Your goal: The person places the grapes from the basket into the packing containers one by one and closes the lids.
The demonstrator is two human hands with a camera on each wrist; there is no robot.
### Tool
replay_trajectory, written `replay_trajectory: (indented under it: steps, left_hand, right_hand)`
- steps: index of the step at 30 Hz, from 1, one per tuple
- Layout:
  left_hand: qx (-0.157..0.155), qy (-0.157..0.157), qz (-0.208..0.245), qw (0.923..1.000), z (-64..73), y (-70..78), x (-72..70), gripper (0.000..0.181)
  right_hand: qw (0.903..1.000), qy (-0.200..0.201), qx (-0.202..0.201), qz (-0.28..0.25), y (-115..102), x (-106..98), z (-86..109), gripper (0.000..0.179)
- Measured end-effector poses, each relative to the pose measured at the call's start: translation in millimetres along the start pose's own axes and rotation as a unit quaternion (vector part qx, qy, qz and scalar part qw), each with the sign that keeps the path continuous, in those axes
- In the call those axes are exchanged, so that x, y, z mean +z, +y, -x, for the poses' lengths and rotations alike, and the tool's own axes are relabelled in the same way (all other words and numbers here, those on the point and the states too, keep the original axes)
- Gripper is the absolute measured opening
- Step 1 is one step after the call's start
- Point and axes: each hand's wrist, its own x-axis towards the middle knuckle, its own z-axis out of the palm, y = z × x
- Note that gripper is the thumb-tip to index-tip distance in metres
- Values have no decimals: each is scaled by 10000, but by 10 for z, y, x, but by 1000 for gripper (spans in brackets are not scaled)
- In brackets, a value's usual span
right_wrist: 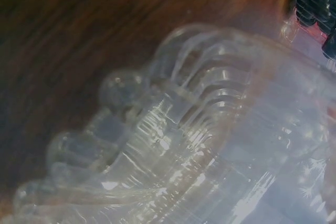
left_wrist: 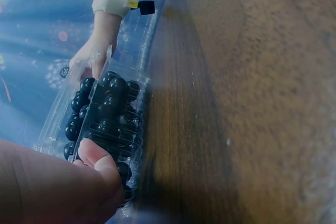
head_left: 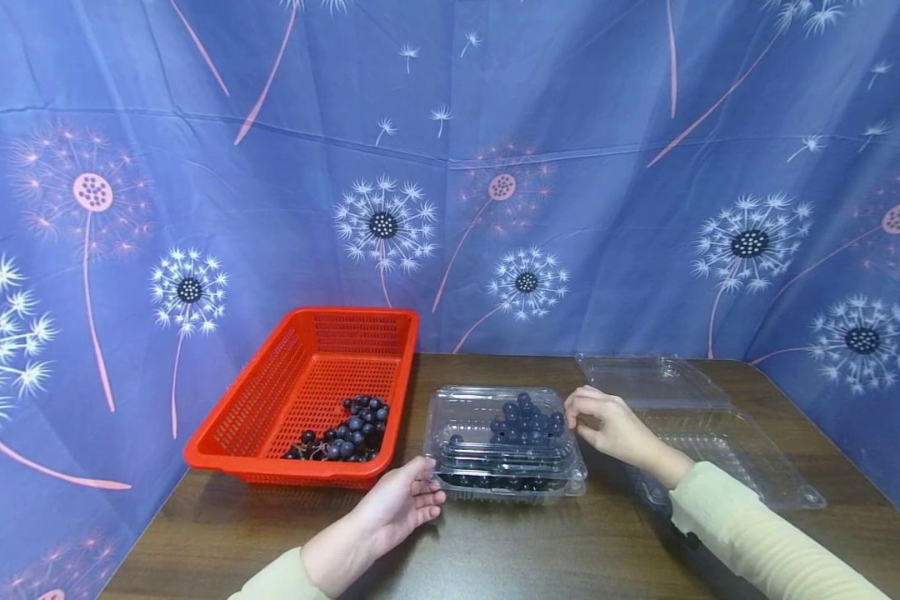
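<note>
A clear plastic clamshell box (head_left: 506, 442) of dark grapes (left_wrist: 113, 106) stands between my two hands. Its lid lies over the grapes, with a gap at the front. My left hand (head_left: 401, 508) grips the front left corner, thumb at the rim and fingers bent below it. On the far side, my right hand (head_left: 611, 425) pinches the lid's right edge between thumb and fingers. Ridged clear plastic (right_wrist: 194, 124) fills much of the right wrist view, where that hand is out of sight.
A red slotted basket (head_left: 300, 333) with a bunch of dark grapes (head_left: 352, 429) stands to the left. At the right lies another clear clamshell box (head_left: 765, 467), spread open. Behind the wooden table (head_left: 495, 550) hangs a blue dandelion-print cloth (head_left: 615, 225).
</note>
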Motion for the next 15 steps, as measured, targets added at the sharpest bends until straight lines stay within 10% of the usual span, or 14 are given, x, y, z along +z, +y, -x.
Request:
replay_trajectory:
  steps: [15]
  left_hand:
    - [42,49,-101,9999,-3,8,19,5]
  right_hand:
    - [10000,-24,-23,-34,-13,-29,-14,41]
